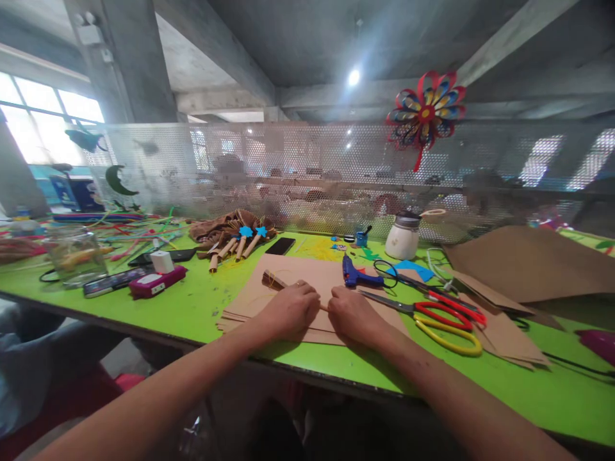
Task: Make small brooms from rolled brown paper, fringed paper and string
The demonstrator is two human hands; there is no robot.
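My left hand (294, 308) is closed around a roll of brown paper (273, 280), whose crinkled end with thin yellow string sticks out at the upper left. A narrow part of it shows between my hands, where the closed fingers of my right hand (353, 312) pinch it. Both hands rest over a stack of brown paper sheets (293, 266) at the table's front edge. A blue hot glue gun (358, 275) lies on the stack just beyond my right hand. Red-handled scissors (432, 310) point toward that hand, beside a yellow handle (449, 338). My fingertips are partly hidden.
Paper rolls with blue stars (245, 238) lie at the back left near a black phone (280, 246). A glass jar (77, 256) and a magenta box (157, 280) stand left. A white pot (402, 237) stands behind. A perforated screen (298, 173) borders the green table (192, 307).
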